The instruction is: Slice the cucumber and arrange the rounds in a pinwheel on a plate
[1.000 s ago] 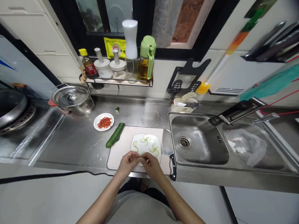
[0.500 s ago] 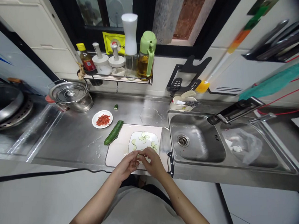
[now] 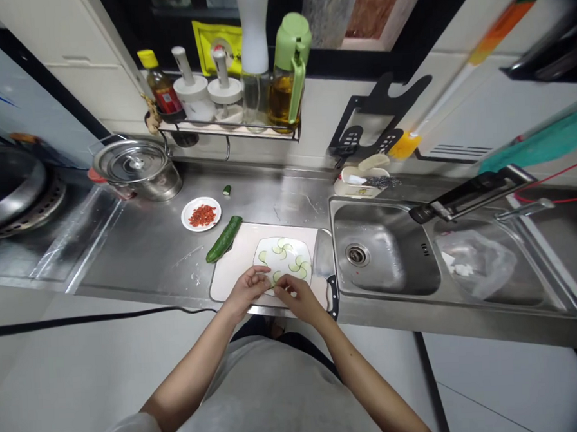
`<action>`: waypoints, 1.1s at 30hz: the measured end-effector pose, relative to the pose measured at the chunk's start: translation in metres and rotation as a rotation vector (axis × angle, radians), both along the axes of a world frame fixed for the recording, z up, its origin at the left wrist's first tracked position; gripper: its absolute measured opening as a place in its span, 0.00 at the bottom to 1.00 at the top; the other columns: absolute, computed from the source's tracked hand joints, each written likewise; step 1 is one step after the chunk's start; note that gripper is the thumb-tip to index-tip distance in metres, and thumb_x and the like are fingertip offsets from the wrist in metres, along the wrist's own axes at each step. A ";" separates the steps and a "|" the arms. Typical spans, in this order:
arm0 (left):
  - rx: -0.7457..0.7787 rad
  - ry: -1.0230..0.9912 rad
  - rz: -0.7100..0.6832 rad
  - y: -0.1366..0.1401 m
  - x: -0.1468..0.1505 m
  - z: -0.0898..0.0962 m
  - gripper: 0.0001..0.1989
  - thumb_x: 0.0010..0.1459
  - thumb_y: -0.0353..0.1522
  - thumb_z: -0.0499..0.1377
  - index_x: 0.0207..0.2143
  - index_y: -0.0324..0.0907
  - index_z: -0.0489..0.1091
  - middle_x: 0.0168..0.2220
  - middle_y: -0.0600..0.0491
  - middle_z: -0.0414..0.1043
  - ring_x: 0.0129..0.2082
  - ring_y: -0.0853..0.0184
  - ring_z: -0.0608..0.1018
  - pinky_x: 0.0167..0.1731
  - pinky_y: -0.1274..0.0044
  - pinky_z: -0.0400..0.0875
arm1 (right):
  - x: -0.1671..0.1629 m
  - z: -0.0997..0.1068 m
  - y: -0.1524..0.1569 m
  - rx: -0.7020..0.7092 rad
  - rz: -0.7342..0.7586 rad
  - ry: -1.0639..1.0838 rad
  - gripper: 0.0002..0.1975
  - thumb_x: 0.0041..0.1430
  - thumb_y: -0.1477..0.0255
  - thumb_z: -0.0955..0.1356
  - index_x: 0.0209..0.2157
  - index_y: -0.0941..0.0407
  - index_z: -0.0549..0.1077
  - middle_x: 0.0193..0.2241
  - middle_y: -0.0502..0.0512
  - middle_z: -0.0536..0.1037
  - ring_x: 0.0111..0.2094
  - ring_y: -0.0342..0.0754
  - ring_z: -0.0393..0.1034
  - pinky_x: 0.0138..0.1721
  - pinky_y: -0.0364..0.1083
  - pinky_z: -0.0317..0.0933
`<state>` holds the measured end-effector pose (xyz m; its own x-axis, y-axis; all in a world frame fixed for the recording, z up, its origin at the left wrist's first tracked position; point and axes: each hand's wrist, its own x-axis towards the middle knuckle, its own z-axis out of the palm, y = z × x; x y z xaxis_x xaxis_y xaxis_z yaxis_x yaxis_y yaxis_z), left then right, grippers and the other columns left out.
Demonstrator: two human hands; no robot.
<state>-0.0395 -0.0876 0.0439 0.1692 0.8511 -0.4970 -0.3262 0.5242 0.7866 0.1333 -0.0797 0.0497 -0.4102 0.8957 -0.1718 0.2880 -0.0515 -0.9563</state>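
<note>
My left hand [image 3: 248, 290] and my right hand [image 3: 297, 297] meet over the near edge of a white squarish plate [image 3: 284, 264]. Pinched between their fingertips is a thin cucumber slice [image 3: 272, 284], partly hidden by the fingers. Pale green cucumber slices [image 3: 301, 265] lie on the plate in curved, fanned groups. Under the plate is a light cutting board [image 3: 229, 274]. A cleaver [image 3: 324, 256] with a dark, white-dotted handle rests along the board's right side. The uncut length of cucumber [image 3: 224, 239] lies across the board's left edge.
A round white plate [image 3: 187, 220] holds chopped red bits, with a cucumber end [image 3: 226, 190] behind it. To the right is a steel sink [image 3: 387, 256] with a tap [image 3: 471, 197]. A lidded pot [image 3: 144, 178] stands left, below a condiment rack [image 3: 236, 133].
My hands have drawn slightly apart, and the slice between them shows a little more. The whole view has shifted, with the counter sitting higher in the picture.
</note>
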 end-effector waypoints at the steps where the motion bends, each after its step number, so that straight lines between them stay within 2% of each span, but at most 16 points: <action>1: 0.020 0.011 0.004 0.001 0.001 0.001 0.25 0.42 0.37 0.70 0.42 0.41 0.68 0.26 0.59 0.66 0.20 0.80 0.60 0.21 0.83 0.49 | 0.000 0.000 0.001 -0.008 0.000 0.017 0.09 0.58 0.65 0.66 0.29 0.55 0.69 0.27 0.48 0.72 0.29 0.43 0.65 0.31 0.43 0.58; 9: 0.118 0.098 0.017 0.003 0.004 0.010 0.22 0.43 0.38 0.68 0.41 0.41 0.69 0.28 0.57 0.67 0.27 0.74 0.69 0.30 0.81 0.62 | -0.001 0.001 0.004 -0.027 -0.017 0.034 0.07 0.56 0.68 0.65 0.28 0.55 0.69 0.25 0.47 0.71 0.27 0.41 0.63 0.30 0.42 0.57; 14: 0.156 0.134 -0.008 0.005 0.001 0.009 0.23 0.43 0.38 0.68 0.41 0.41 0.68 0.30 0.57 0.66 0.28 0.75 0.69 0.32 0.80 0.63 | -0.002 -0.002 0.003 -0.022 -0.034 0.012 0.07 0.57 0.68 0.65 0.29 0.56 0.70 0.25 0.48 0.72 0.27 0.41 0.64 0.30 0.42 0.58; 18: 0.187 0.155 -0.035 0.006 0.000 0.008 0.23 0.43 0.36 0.68 0.42 0.41 0.68 0.31 0.57 0.64 0.25 0.78 0.65 0.29 0.81 0.61 | -0.003 -0.005 0.004 -0.031 -0.056 0.000 0.08 0.56 0.66 0.66 0.29 0.56 0.69 0.25 0.48 0.72 0.26 0.41 0.63 0.29 0.42 0.58; 26: 0.236 0.272 -0.088 0.000 -0.002 -0.004 0.22 0.47 0.34 0.65 0.45 0.41 0.68 0.30 0.58 0.63 0.23 0.78 0.64 0.28 0.81 0.60 | -0.004 -0.016 0.006 -0.055 -0.027 -0.020 0.06 0.55 0.68 0.66 0.28 0.56 0.70 0.23 0.46 0.70 0.25 0.41 0.61 0.28 0.42 0.56; 33: 0.269 0.556 -0.079 0.007 -0.008 -0.020 0.19 0.46 0.32 0.63 0.43 0.43 0.71 0.29 0.57 0.69 0.26 0.73 0.68 0.32 0.79 0.63 | -0.009 -0.033 0.032 0.096 0.124 -0.233 0.03 0.52 0.75 0.66 0.27 0.55 0.72 0.21 0.45 0.70 0.25 0.41 0.61 0.29 0.40 0.54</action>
